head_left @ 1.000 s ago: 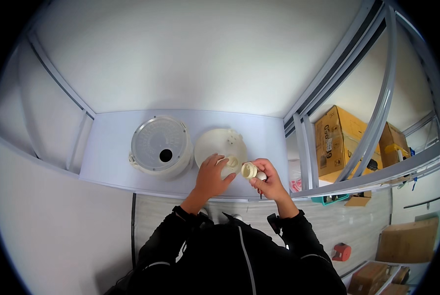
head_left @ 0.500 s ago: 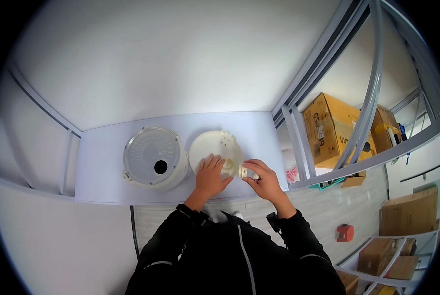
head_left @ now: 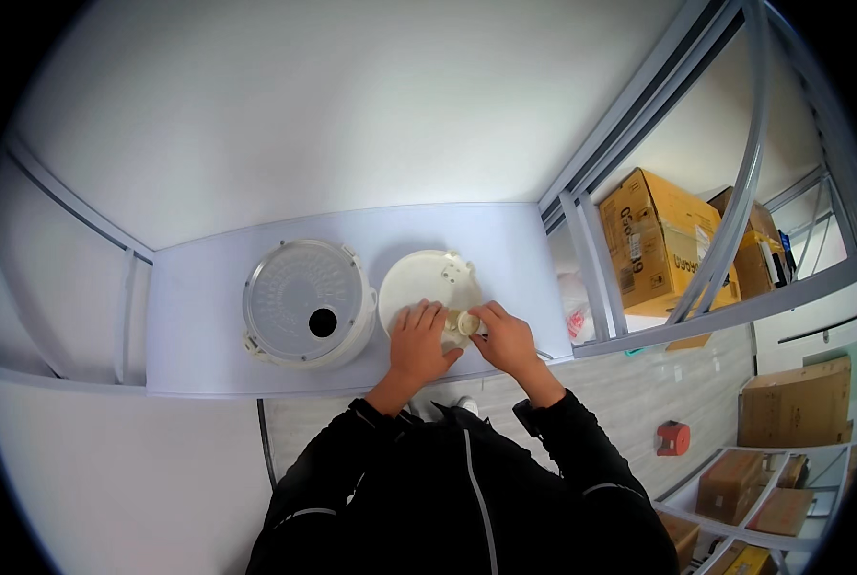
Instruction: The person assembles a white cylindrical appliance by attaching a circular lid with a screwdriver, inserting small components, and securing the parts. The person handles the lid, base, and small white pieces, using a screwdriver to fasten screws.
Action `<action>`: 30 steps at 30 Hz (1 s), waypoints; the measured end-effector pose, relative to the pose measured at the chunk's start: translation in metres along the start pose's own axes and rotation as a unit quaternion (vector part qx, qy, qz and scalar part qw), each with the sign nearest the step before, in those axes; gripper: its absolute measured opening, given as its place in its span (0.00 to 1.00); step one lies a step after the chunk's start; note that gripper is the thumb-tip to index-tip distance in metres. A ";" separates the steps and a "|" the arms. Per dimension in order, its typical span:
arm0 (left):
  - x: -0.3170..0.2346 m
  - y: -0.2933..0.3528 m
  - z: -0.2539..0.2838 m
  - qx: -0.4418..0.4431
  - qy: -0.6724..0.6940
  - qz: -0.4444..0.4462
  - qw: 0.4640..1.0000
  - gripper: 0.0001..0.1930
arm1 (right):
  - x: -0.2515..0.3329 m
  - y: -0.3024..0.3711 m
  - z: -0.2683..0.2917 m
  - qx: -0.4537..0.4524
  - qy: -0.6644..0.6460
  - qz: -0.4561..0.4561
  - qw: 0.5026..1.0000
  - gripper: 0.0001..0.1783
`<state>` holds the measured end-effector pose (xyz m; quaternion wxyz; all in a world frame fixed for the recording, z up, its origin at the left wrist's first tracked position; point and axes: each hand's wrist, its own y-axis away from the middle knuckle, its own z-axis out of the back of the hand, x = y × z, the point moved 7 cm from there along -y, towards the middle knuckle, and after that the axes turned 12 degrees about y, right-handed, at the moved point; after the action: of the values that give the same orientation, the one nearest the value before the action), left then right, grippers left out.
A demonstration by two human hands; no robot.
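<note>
A white round lid-like plate (head_left: 417, 276) with small holes near its far right edge lies on the pale shelf. My left hand (head_left: 419, 347) rests flat on its near part, fingers together and stretched out. Over the plate's right side, my right hand (head_left: 508, 342) pinches a small round cream cap (head_left: 468, 324) between thumb and fingers. The cap sits right beside the left fingertips, over the plate's raised fitting, which is mostly hidden. To the left stands a white round tub (head_left: 359, 337) with a clear grey top and a black round spot in it.
The pale shelf (head_left: 194, 326) has a white wall (head_left: 333, 105) behind it and metal posts (head_left: 590, 264) on the right. Beyond them sit cardboard boxes (head_left: 654, 230). A red stool (head_left: 673, 439) stands on the floor below right. A thin rod-like item lies near my right wrist.
My right hand has moved left with the cap, from the plate's right edge to close beside my left fingers. My left hand stays on the plate. The view has shifted slightly.
</note>
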<state>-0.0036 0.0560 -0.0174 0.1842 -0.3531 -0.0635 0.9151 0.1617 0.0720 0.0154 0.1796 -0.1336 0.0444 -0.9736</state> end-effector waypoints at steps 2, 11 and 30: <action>0.000 0.003 0.000 -0.003 -0.003 0.001 1.000 0.41 | 0.002 0.000 -0.006 0.014 -0.010 -0.005 1.000 0.24; -0.002 -0.001 0.001 0.001 -0.011 0.008 1.000 0.44 | 0.002 -0.007 -0.017 0.046 -0.022 -0.018 0.999 0.23; -0.005 0.002 0.001 -0.035 -0.013 -0.011 0.999 0.42 | 0.007 -0.010 -0.035 0.053 0.027 -0.050 0.997 0.21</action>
<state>-0.0021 0.0522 -0.0139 0.1813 -0.3464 -0.1019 0.9147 0.1427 0.0801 -0.0148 0.1365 -0.0998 -0.0088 -0.9856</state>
